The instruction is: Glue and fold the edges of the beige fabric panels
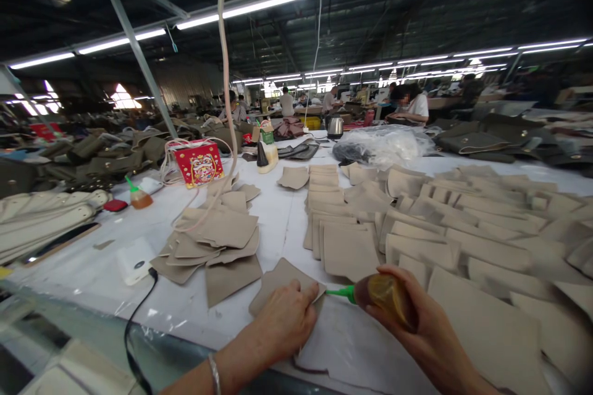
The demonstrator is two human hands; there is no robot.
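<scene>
My right hand (417, 321) is wrapped round a squeeze bottle (386, 296) of amber liquid that lies nearly level. Its green nozzle (341, 292) points left, with the tip at the right corner of a beige leather-like piece (285, 274). On that piece rests my left hand (286, 318), fingers bent and gripping near the same corner. A silver bracelet circles the left wrist. Loosely heaped beige pieces (217, 244) lie to the left of this hand. Beyond and to the right, many more beige pieces (349, 247) stand in overlapping rows.
Left on the white table (185, 308) are a white device (134, 261) with a black cable, a phone (62, 242), a second green-tipped bottle (139, 196) and a red box (199, 163). A pale hose (225, 43) hangs down. Plastic wrap (386, 143) and a kettle (335, 128) stand behind. Co-workers sit farther back.
</scene>
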